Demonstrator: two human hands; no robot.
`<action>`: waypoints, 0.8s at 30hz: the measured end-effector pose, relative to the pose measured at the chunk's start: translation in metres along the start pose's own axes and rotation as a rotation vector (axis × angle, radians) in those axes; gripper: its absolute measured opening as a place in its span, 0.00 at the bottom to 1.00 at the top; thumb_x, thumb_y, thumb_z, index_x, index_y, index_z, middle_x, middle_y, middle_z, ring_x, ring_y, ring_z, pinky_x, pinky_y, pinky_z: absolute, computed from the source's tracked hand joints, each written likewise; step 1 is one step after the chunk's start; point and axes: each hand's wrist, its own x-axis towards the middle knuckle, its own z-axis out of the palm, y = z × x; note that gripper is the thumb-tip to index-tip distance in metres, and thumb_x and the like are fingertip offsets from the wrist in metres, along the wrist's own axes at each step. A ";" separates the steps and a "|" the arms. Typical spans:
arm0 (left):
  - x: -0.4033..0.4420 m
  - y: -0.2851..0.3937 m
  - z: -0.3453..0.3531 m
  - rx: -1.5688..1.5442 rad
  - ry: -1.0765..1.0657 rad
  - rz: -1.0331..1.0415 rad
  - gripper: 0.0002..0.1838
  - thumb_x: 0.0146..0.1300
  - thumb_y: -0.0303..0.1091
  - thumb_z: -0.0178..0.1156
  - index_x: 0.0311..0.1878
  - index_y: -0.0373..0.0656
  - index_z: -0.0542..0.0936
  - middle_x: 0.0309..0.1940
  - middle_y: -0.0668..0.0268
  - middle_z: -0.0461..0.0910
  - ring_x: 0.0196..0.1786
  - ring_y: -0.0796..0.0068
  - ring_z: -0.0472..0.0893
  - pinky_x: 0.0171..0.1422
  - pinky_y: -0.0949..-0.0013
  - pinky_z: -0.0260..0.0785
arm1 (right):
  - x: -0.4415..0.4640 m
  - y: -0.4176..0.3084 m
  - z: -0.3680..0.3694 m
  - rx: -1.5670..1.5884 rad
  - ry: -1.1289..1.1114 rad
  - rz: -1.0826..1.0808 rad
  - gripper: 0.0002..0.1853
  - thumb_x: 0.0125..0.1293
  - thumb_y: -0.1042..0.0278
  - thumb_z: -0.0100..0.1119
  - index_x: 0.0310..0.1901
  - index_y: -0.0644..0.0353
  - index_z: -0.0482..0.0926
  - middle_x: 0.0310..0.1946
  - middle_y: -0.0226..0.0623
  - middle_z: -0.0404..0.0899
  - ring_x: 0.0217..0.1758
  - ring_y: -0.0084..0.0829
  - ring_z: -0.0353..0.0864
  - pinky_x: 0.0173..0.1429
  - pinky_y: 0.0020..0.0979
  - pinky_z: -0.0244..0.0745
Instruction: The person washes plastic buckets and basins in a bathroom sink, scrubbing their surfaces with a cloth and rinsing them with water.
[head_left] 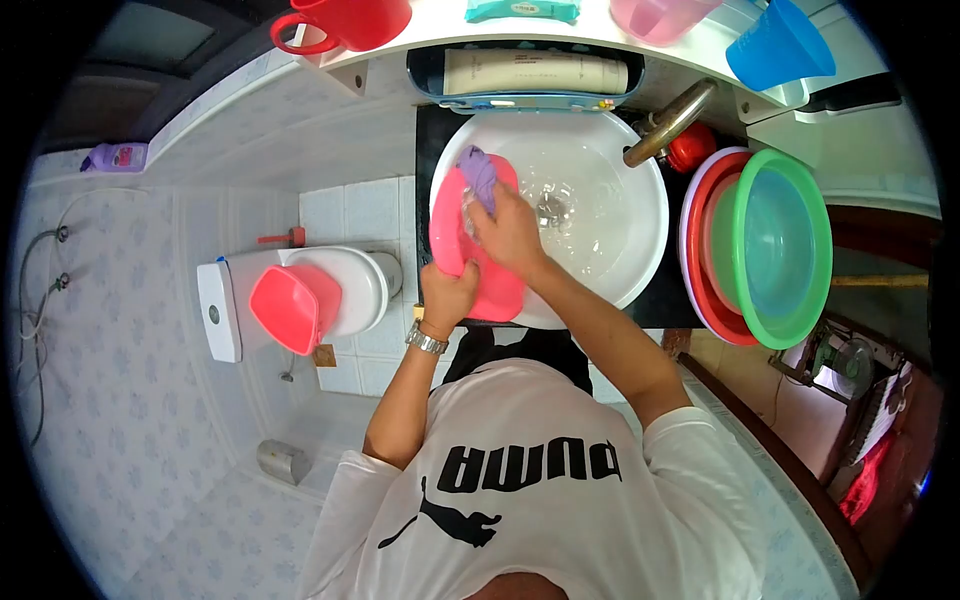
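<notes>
A pink plastic basin [450, 215] is held tilted over the left side of the white sink [652, 225]. My left hand [450, 295], with a metal watch at the wrist, grips the basin's near edge. In my right hand [507, 235] is a bunched purple cloth [478, 172], pressed against the basin; my fingers are closed round it and partly hidden. Some whitish foam or wet shine shows beside the cloth. The sink's drain [550, 210] lies to the right of my right hand, with water glinting around it.
A brass-coloured faucet [672, 122] reaches over the sink's right rim. Nested basins, a green one [822, 250] in front, stand to the right. A shelf [600, 45] above bears a red mug [365, 22] and a blue cup [785, 45]. At left, a pink bucket [295, 305] rests on the toilet [365, 310].
</notes>
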 end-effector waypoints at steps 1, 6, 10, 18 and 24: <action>-0.001 0.000 -0.002 0.000 0.000 0.000 0.09 0.58 0.32 0.61 0.25 0.37 0.78 0.17 0.54 0.77 0.21 0.57 0.81 0.27 0.60 0.69 | -0.003 0.005 0.001 0.000 0.000 0.000 0.16 0.64 0.59 0.60 0.45 0.64 0.81 0.36 0.50 0.84 0.37 0.47 0.84 0.43 0.40 0.77; -0.007 -0.002 -0.022 -0.080 0.097 -0.096 0.08 0.59 0.31 0.62 0.32 0.34 0.82 0.21 0.60 0.82 0.25 0.75 0.80 0.32 0.66 0.71 | 0.003 0.018 -0.025 1.168 -0.262 0.549 0.13 0.68 0.66 0.59 0.50 0.64 0.78 0.40 0.35 0.83 0.39 0.29 0.84 0.43 0.32 0.80; -0.010 0.002 -0.027 -0.199 0.148 -0.171 0.08 0.60 0.29 0.61 0.36 0.33 0.83 0.27 0.67 0.85 0.30 0.79 0.80 0.37 0.69 0.72 | 0.005 0.018 -0.038 1.402 -0.213 0.543 0.13 0.69 0.69 0.56 0.53 0.63 0.76 0.44 0.36 0.82 0.43 0.28 0.83 0.49 0.32 0.80; -0.015 -0.038 -0.022 -0.508 0.182 -0.316 0.13 0.62 0.25 0.60 0.49 0.33 0.79 0.43 0.65 0.83 0.42 0.76 0.81 0.47 0.68 0.74 | -0.010 0.025 0.004 0.481 0.055 0.164 0.18 0.66 0.65 0.62 0.55 0.64 0.75 0.51 0.40 0.80 0.50 0.36 0.82 0.58 0.34 0.75; -0.016 -0.046 -0.019 -0.671 0.205 -0.408 0.15 0.62 0.24 0.59 0.53 0.33 0.78 0.46 0.64 0.82 0.46 0.73 0.81 0.51 0.66 0.75 | -0.024 0.045 0.023 0.033 -0.087 -0.373 0.19 0.60 0.61 0.67 0.47 0.65 0.79 0.47 0.49 0.78 0.44 0.46 0.80 0.53 0.38 0.75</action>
